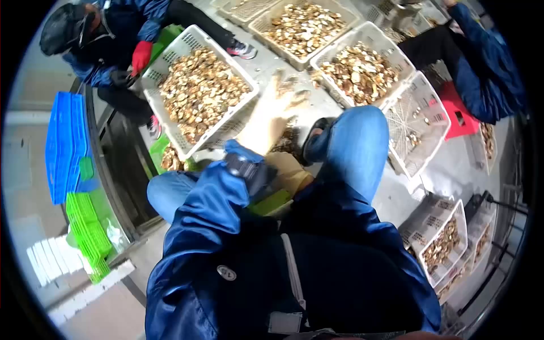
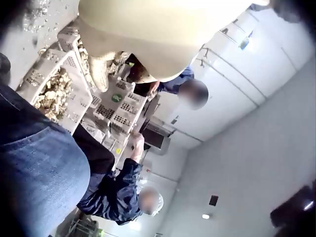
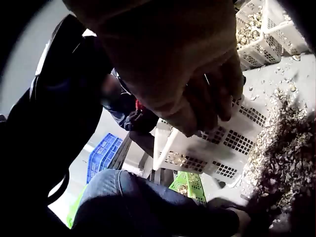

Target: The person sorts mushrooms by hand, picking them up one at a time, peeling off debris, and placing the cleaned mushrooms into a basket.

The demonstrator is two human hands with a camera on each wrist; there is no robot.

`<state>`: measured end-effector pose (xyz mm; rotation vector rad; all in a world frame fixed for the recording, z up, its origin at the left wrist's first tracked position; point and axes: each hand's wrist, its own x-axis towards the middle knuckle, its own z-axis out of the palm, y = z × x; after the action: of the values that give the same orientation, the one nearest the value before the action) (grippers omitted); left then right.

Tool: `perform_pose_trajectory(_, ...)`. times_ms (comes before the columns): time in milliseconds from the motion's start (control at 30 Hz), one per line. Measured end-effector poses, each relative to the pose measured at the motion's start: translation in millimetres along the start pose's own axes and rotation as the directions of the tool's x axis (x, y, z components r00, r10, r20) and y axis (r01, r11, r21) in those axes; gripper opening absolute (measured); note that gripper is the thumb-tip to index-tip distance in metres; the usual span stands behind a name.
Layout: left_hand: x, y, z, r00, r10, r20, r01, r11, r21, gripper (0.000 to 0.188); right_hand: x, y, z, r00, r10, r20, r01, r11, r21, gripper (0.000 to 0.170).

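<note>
My left hand (image 1: 265, 122) reaches forward in a pale glove, blurred, its fingers spread beside a white crate (image 1: 249, 89) of brown-and-white mushrooms (image 1: 201, 93). In the left wrist view the gloved left hand (image 2: 163, 34) fills the top, its thumb (image 2: 99, 74) pointing down. My right hand (image 1: 290, 171) is low between the knees, mostly behind the left wrist. Seen from its own wrist, the right hand (image 3: 182, 64) is dark, with bent fingers (image 3: 224, 91) overlapping a white crate (image 3: 232, 140); I cannot tell what it holds.
Mushroom pieces (image 3: 281, 158) are heaped on the floor between my feet. More mushroom crates (image 1: 362, 71) stand ahead and right, with a nearly bare crate (image 1: 405, 136) by my right knee. A person in red gloves (image 1: 141, 56) sits left; another (image 1: 481, 62) sits right.
</note>
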<state>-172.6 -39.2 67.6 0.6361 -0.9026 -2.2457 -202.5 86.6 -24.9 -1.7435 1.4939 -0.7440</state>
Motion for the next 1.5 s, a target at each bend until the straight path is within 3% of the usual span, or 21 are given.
perform_pose_trajectory(33, 6.3, -8.4, 1.3, 0.994, 0.033, 0.107, -0.037, 0.999, 0.035, 0.061, -3.3, -3.3, -1.1, 1.000, 0.022, -0.021, -0.021, 0.999, 0.041, 0.017)
perform_pose_trajectory(133, 10.2, -4.5, -1.8, 0.989, -0.135, 0.054, 0.103, 0.912, 0.397, 0.053, -4.5, -0.7, 4.8, 0.997, -0.038, -0.069, 0.045, 0.993, 0.105, 0.016)
perform_pose_trajectory(233, -9.6, -6.5, -66.9, 0.995, -0.103, -0.008, 0.084, 0.760, 0.645, 0.049, 8.1, -19.2, -2.2, 0.979, 0.115, 0.166, -0.105, 0.992, -0.071, 0.018)
perform_pose_trajectory(433, -58.6, 69.0, -201.5, 0.850, 0.023, -0.526, 0.274, 0.834, 0.479, 0.028, 12.5, -21.4, 4.9, 0.976, 0.050, 0.210, -0.033, 0.996, -0.082, 0.019)
perform_pose_trajectory(500, -62.6, 84.1, -263.9, 0.773, 0.237, -0.589, 0.295, 0.688, 0.663, 0.026, 17.3, -28.2, 1.6, 0.966, 0.062, 0.251, -0.037, 0.994, -0.103, 0.018)
perform_pose_trajectory(567, -50.3, 105.1, -277.5, 0.751, 0.219, -0.623, 0.344, 0.676, 0.652, 0.030, 23.8, -32.8, 2.0, 0.947, 0.087, 0.310, -0.056, 0.992, -0.109, 0.016)
perform_pose_trajectory(633, -34.5, 110.4, -293.9, 0.813, 0.304, -0.498, 0.411, 0.308, 0.858, 0.030, 22.8, -33.3, 4.7, 0.958, 0.049, 0.283, -0.033, 0.998, -0.061, 0.017)
perform_pose_trajectory(667, -17.4, 101.4, -313.3, 0.852, 0.239, -0.465, 0.309, 0.487, 0.817, 0.032, 23.4, -31.0, 9.2, 0.952, 0.059, 0.302, -0.045, 0.998, -0.055, 0.016)
perform_pose_trajectory(700, 0.2, 96.2, -340.8, 0.892, 0.289, -0.348, 0.333, 0.101, 0.937, 0.034, 23.3, -29.8, 11.0, 0.953, 0.045, 0.298, -0.028, 0.998, -0.059, 0.017)
perform_pose_trajectory(767, 28.8, 93.8, -315.4, 0.937, 0.161, -0.309, 0.318, -0.037, 0.947, 0.036, 24.8, -30.1, 12.5, 0.957, 0.021, 0.291, -0.001, 0.998, -0.068, 0.018)
perform_pose_trajectory(800, 41.9, 97.2, -281.8, 0.881, 0.096, -0.464, 0.470, -0.058, 0.881, 0.037, 26.3, -31.1, 12.7, 0.947, 0.031, 0.319, -0.003, 0.996, -0.087, 0.018)
perform_pose_trajectory(900, 83.3, 71.8, -336.7, 0.924, -0.034, -0.380, 0.350, -0.319, 0.881, 0.033, 27.6, -28.4, 16.1, 0.961, 0.010, 0.276, 0.007, 0.998, -0.060, 0.018)
perform_pose_trajectory(1033, 97.4, 76.5, -308.1, 0.902, -0.170, -0.396, 0.204, -0.641, 0.740, 0.047, 29.6, -30.6, 9.5, 0.970, 0.015, 0.242, -0.013, 1.000, -0.010, 0.019)
perform_pose_trajectory(1100, 110.8, 71.6, -340.6, 0.788, -0.187, -0.587, 0.300, -0.716, 0.630, 0.059, 29.1, -31.2, 8.3, 0.973, 0.004, 0.232, -0.003, 1.000, -0.007, 0.018)
perform_pose_trajectory(1167, 96.2, 75.5, -343.2, 0.884, -0.079, -0.460, 0.301, -0.657, 0.691, 0.061, 30.5, -30.7, 6.4, 0.973, -0.003, 0.232, 0.005, 1.000, -0.009, 0.019)
perform_pose_trajectory(1200, 100.6, 77.2, -354.5, 0.834, -0.151, -0.530, 0.327, -0.638, 0.697, 0.056, 28.9, -30.6, 6.1, 0.971, 0.003, 0.240, 0.000, 1.000, -0.010, 0.019)
perform_pose_trajectory(1300, 63.7, 97.8, -309.3, 0.886, -0.031, -0.462, 0.407, -0.423, 0.809, 0.053, 25.1, -32.1, 1.9, 0.978, 0.004, 0.208, -0.001, 1.000, -0.013, 0.020)
perform_pose_trajectory(1333, 48.9, 110.8, -267.3, 0.839, -0.028, -0.543, 0.526, -0.214, 0.823, 0.038, 25.0, -33.2, 0.3, 0.982, -0.002, 0.187, 0.005, 1.000, -0.013, 0.020)
perform_pose_trajectory(1367, 34.6, 106.0, -265.1, 0.919, -0.002, -0.395, 0.381, 0.267, 0.885, 0.034, 25.3, -35.5, -3.4, 0.987, 0.001, 0.158, 0.000, 1.000, -0.005, 0.020)
perform_pose_trajectory(1433, 6.1, 114.3, -235.1, 0.946, 0.013, -0.324, 0.296, 0.375, 0.878, 0.038, 26.4, -41.1, -13.3, 0.995, 0.003, 0.104, -0.004, 1.000, 0.011, 0.020)
perform_pose_trajectory(1500, -19.5, 96.4, -223.1, 0.928, -0.025, -0.372, 0.208, 0.863, 0.461, 0.046, 29.8, -35.5, -10.2, 0.996, 0.038, 0.079, -0.045, 0.995, 0.087, 0.024)
